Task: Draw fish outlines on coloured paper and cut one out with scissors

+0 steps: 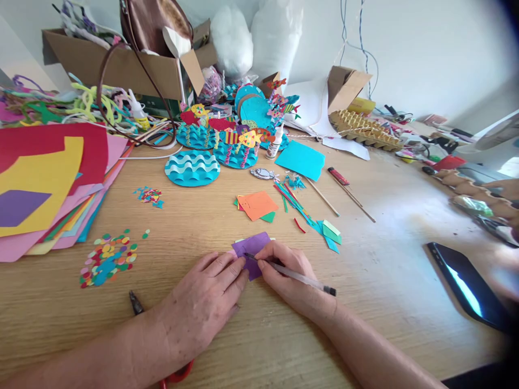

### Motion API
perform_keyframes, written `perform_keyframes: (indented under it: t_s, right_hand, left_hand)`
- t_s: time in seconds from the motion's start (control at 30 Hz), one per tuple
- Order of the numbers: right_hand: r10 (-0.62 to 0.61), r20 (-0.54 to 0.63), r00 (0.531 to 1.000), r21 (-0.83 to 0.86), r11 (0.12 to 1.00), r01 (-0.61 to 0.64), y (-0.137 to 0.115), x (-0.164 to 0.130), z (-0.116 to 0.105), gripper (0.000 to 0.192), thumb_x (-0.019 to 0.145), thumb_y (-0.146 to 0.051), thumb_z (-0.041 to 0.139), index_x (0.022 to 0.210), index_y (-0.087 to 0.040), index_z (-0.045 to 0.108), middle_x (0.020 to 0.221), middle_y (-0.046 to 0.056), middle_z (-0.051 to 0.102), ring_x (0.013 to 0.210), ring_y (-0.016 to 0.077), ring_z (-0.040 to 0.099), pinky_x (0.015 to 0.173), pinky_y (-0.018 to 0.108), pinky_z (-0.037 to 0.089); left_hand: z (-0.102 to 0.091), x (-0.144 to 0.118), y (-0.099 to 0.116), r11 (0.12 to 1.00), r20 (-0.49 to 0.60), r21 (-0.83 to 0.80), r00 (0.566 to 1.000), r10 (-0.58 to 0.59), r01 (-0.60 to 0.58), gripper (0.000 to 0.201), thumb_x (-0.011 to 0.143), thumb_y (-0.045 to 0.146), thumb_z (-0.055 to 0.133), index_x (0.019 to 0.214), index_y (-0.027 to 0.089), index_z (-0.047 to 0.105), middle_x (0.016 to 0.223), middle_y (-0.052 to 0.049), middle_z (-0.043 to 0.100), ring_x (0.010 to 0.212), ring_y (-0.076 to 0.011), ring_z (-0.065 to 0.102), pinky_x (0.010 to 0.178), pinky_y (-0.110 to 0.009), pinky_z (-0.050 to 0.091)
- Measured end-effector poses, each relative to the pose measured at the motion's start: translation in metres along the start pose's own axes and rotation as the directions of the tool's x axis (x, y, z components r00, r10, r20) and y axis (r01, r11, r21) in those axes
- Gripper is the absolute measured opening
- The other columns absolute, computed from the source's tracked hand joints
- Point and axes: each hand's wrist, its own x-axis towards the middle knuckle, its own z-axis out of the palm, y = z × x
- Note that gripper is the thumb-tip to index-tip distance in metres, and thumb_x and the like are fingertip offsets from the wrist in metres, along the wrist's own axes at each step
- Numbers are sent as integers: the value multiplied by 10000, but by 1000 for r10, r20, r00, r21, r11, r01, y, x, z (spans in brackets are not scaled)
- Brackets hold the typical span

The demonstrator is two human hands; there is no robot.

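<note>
Pinning purple paper [252, 249] flat, left hand [206, 302]; right hand's [284, 273] grip holds pen [292, 275].

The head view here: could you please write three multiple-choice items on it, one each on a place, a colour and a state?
1. Where does the pile of paper dots lie?
A. left of the left hand
B. on the phone
C. in the cardboard box

2. What colour is the paper under the pen?
A. orange
B. purple
C. white

3. What is the right hand doing?
A. resting empty
B. holding scissors
C. gripping the pen

Answers: 1 A, the dots sit on the table beyond the left wrist; 2 B, the sheet is purple; 3 C, fingers close round the pen, tip on paper.
</note>
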Motion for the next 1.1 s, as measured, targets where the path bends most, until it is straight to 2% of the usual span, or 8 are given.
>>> perform_keyframes:
  t_s: [0.4,0.67,1.1]
  right_hand:
    - [11,10,1000,-12,1000,-11,1,-1,-2,105,715,-140,479,701,-200,564,593,-15,601,523,124,529,518,222,392]
    - [-1,17,1000,1,1000,1,1,-1,-2,102,714,-132,487,682,-204,552,578,-26,586,521,117,518,518,214,388]
    - [9,11,1000,-13,1000,-9,1,0,-1,101,716,-146,481,680,-210,550,563,-30,579,497,115,502,501,214,377]
  left_hand:
    - [-2,0,0,1000,22,0,1000,4,-4,314,913,216,444,1193,120,549,1229,-94,589,1137,-252,495,980,-394,337]
    - [0,0,0,1000,-4,8,1000,7,-7,310,912,230,450,1182,120,556,1221,-91,594,1131,-258,497,966,-397,342]
    - [-2,0,-1,1000,28,-27,1000,0,1,327,903,250,477,1201,134,542,1231,-94,591,1139,-253,503,966,-398,356]
